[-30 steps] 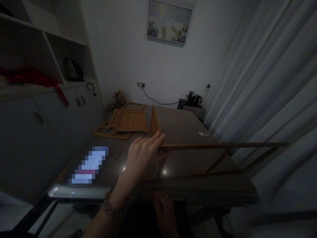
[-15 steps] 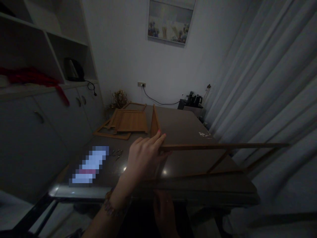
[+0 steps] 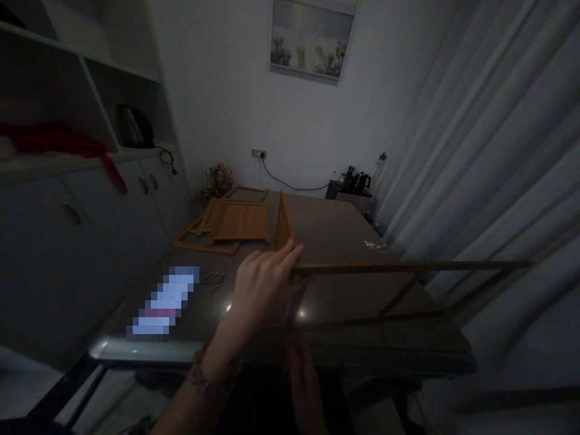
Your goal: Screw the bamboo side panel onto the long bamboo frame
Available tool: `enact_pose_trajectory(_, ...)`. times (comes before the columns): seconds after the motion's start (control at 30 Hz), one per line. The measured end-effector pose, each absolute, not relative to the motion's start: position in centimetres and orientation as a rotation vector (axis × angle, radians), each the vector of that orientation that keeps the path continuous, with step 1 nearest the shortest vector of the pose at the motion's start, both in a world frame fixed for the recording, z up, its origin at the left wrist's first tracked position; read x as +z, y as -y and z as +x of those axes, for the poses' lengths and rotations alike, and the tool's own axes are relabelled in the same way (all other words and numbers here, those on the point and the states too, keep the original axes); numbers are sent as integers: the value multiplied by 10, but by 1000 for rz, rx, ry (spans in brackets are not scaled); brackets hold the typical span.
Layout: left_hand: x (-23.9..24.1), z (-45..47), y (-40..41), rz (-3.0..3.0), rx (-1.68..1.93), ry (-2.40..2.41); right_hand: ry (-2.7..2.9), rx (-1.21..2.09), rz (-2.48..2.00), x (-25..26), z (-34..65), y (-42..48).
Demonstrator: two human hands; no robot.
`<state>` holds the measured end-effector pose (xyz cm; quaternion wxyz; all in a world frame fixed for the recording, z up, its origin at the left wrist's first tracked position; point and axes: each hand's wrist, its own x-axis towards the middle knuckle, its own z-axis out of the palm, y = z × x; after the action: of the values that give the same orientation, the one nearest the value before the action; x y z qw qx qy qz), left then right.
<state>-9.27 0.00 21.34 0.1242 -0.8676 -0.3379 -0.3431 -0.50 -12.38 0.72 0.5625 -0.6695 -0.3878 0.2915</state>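
Observation:
My left hand [image 3: 265, 284], with a bracelet at the wrist, is wrapped over the corner where an upright wooden panel [image 3: 283, 220] meets a long wooden frame [image 3: 408, 266]. The frame stretches to the right, past the table's side, with crossbars between its rails. Below, at the table's front edge, my right hand [image 3: 303, 374] is raised with its fingers drawn together near the frame's lower rail. Dim light hides whatever those fingertips hold. Several small metal pieces, perhaps screws [image 3: 216, 281], lie left of my left hand.
Slatted wooden panels [image 3: 240, 222] and thin frames lie at the table's back left. A blurred-out bright rectangle [image 3: 165, 302] is at the front left. Small white bits [image 3: 375, 245] lie on the right. Cabinets [image 3: 99, 211] stand left, a curtain [image 3: 489, 133] hangs right.
My right hand has risen slightly toward the table's edge and the frame's lower rail. My left hand keeps its grip, and the frame has barely moved.

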Motion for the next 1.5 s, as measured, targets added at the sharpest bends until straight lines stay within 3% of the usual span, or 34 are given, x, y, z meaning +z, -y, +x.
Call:
enact_pose_trajectory(0.13, 214, -92, 0, -2533, -990, 998, 939, 643, -1612, 9, -5, 123)
enact_pose_trajectory(0.47, 213, -93, -1, -2534, -984, 993, 1321, -65, -1582, -16, -2, 117)
enact_pose_trajectory(0.9, 213, -92, 0, -2543, -999, 991, 1335, 252, -1629, 0, 0, 125)
enact_pose_trajectory(1.5, 213, -93, 0, -2534, -1003, 990, 1442, 46, -1633, -6, 4, 122)
